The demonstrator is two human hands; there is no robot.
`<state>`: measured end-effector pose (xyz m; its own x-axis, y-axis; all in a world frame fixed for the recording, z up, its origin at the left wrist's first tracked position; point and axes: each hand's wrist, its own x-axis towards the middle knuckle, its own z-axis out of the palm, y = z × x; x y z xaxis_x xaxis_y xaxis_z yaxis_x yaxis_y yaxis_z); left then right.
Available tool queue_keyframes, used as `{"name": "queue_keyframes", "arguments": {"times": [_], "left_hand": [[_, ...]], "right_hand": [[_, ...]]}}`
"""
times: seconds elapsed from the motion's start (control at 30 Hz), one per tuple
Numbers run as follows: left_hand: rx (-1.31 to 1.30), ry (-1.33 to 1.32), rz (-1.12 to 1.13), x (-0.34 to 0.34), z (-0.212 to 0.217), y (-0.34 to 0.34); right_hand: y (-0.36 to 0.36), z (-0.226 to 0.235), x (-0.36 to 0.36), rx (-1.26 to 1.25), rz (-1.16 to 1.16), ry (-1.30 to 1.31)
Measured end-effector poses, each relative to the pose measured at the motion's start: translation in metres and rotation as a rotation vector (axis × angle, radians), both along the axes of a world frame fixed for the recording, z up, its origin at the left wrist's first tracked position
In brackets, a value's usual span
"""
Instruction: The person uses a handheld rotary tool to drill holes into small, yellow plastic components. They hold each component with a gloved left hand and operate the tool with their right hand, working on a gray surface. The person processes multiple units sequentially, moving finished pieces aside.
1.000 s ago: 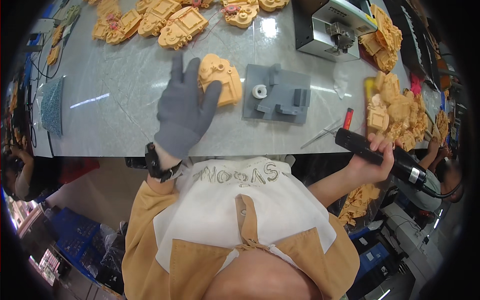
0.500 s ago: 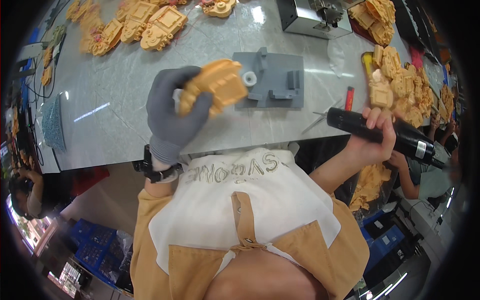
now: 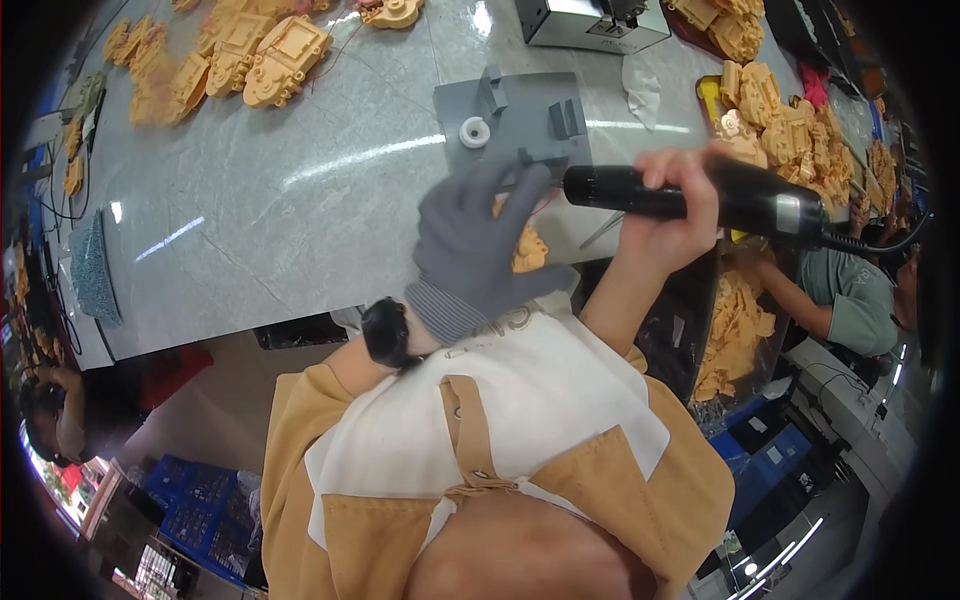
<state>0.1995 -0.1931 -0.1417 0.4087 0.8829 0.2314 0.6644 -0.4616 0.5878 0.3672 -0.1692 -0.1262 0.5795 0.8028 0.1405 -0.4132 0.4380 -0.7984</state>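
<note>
My left hand (image 3: 478, 240), in a grey glove, is over the table's front edge with fingers and thumb spread. Beneath it, partly hidden, is an orange plastic housing (image 3: 530, 252), showing between forefinger and thumb; a thin red wire is by the fingertip. Bare fingers of my right hand (image 3: 680, 195) wrap round a black corded power tool (image 3: 755, 200), shaped like an electric screwdriver. The tool lies level, its front end pointing left, close to my gloved forefinger. Just beyond is a grey fixture plate (image 3: 530, 95) with upright blocks and a white ring (image 3: 474, 132).
Orange housings (image 3: 285, 60) lie at the far left, and more are heaped at right (image 3: 790, 125). A metal-cased machine (image 3: 595, 25) stands at the back. Orange pieces fill a bag (image 3: 735, 335) below right, near another person's arm (image 3: 800, 300). A blue textured pad (image 3: 95, 270) is at left.
My left hand has moved right and nearer with the housing, and its fingers have spread. My right hand has brought the tool left, closer to the glove. The whole view has shifted slightly.
</note>
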Motion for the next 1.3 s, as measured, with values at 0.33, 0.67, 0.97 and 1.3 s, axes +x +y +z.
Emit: {"name": "queue_keyframes", "arguments": {"times": [0.33,0.67,0.97,1.3], "left_hand": [[0.24,0.114,0.079,-0.042,-0.022,-0.01],[0.035,0.442,0.378,-0.066,-0.021,0.009],[-0.016,-0.391,0.137,-0.079,0.004,0.036],[0.233,0.154,-0.137,-0.001,-0.001,0.072]], "right_hand": [[-0.013,0.004,0.016,0.032,-0.02,-0.023],[-0.011,0.001,0.016,0.03,0.014,-0.038],[-0.022,0.002,0.034,0.006,-0.039,0.01],[-0.027,0.012,0.047,0.016,-0.065,-0.09]]}}
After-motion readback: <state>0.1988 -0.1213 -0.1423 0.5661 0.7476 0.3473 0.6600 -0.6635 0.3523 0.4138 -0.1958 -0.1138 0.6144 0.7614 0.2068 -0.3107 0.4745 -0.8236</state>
